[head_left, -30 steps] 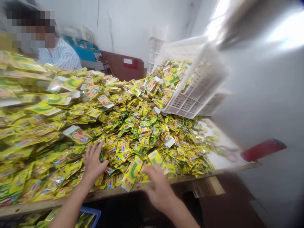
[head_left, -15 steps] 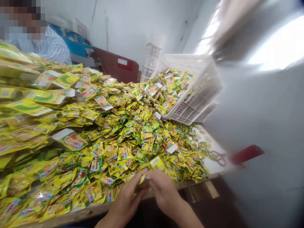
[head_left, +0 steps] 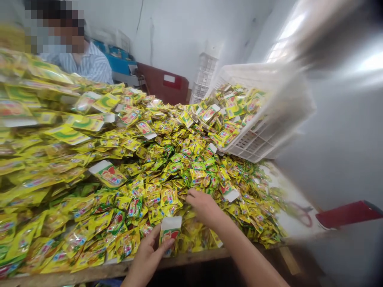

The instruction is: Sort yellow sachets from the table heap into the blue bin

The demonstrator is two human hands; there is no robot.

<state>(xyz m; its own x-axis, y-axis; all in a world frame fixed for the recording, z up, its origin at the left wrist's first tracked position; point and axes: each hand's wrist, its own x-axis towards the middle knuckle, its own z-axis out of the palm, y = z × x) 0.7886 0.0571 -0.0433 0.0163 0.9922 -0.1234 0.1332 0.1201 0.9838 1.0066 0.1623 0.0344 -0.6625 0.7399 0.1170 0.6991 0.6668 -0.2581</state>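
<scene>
A big heap of small yellow and green sachets (head_left: 167, 159) covers the wooden table (head_left: 89, 271). My left hand (head_left: 146, 257) is at the table's front edge, closed on an upright yellow sachet with a white top (head_left: 169, 235). My right hand (head_left: 205, 207) reaches into the heap just beyond it, fingers curled down on loose sachets; what they grip is hidden.
A white plastic crate (head_left: 263, 131) tilted on its side spills sachets at the right. Red-handled scissors (head_left: 299, 213) and a red object (head_left: 350, 213) lie near the table's right end. Another person in a striped shirt (head_left: 92, 65) sits beyond the heap. Stacked white crates (head_left: 205, 75) stand by the wall.
Both hands were together at the front edge on one sachet. Now the left hand alone holds it upright, and the right hand has moved forward into the heap.
</scene>
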